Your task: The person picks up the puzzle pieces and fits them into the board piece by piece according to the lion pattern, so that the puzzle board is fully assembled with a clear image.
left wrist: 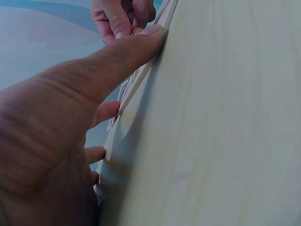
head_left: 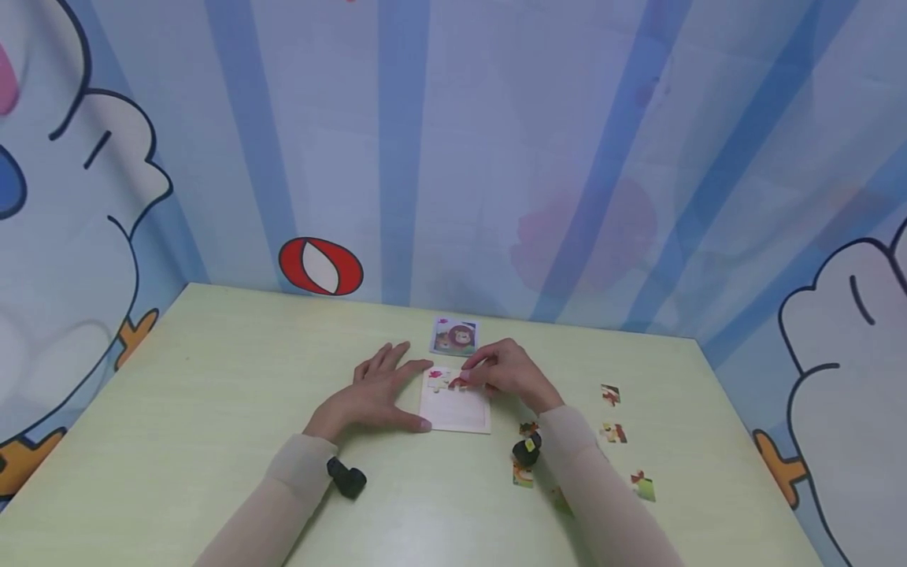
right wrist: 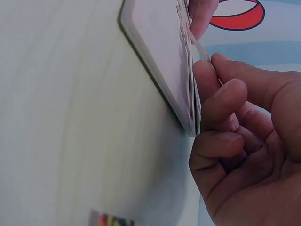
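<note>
A square puzzle tray (head_left: 455, 411) lies on the table, with a few joined jigsaw pieces (head_left: 438, 379) along its far side. My right hand (head_left: 512, 373) pinches a jigsaw piece (head_left: 458, 383) between thumb and index finger at the tray's far right. In the right wrist view that piece (right wrist: 200, 47) is tilted, one edge close over the tray (right wrist: 155, 52). My left hand (head_left: 379, 395) rests at the tray's left side, fingers spread, with the thumb at the near left corner and the index finger at the far left corner. The left wrist view shows the thumb (left wrist: 127, 52) on the tray's edge.
Behind the tray lies a picture card (head_left: 454, 337) with a lion on it. Several loose jigsaw pieces (head_left: 613, 432) are scattered at the right, some partly under the right forearm (head_left: 602, 488). A printed curtain (head_left: 468, 157) hangs along the table's far edge.
</note>
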`<state>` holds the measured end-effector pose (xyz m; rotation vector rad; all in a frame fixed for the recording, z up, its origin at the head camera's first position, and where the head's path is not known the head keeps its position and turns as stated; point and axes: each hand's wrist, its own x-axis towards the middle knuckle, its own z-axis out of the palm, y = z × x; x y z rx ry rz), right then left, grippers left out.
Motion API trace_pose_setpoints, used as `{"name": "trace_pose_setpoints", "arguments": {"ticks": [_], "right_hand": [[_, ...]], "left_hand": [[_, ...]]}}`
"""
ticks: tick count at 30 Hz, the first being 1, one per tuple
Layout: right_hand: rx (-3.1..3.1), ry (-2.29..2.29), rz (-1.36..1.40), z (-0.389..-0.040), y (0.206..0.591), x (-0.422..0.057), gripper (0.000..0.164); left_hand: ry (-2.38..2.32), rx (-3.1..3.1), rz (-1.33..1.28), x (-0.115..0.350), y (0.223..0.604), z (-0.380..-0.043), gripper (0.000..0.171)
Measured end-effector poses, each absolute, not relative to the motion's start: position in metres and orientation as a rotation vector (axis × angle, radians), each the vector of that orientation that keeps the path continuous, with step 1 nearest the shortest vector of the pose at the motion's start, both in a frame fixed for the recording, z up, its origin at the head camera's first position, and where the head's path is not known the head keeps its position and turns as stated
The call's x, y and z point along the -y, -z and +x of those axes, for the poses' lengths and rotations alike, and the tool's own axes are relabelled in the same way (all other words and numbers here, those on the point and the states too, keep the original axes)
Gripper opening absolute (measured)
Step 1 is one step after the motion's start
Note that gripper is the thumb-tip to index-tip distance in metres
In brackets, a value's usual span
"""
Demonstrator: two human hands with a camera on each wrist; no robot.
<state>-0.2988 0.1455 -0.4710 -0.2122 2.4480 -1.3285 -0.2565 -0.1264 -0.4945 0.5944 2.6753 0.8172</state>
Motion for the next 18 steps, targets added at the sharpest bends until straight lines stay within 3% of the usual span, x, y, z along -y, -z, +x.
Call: {"name": "trace_pose_setpoints", "arguments": {"ticks": [18], "right_hand": [[-2.567, 1.181, -0.157, -0.300, 0.472, -0.133, 0.008]], "left_hand": [[-0.861, -2.660, 0.570, 0.127, 0.504, -0.261, 0.101]]}}
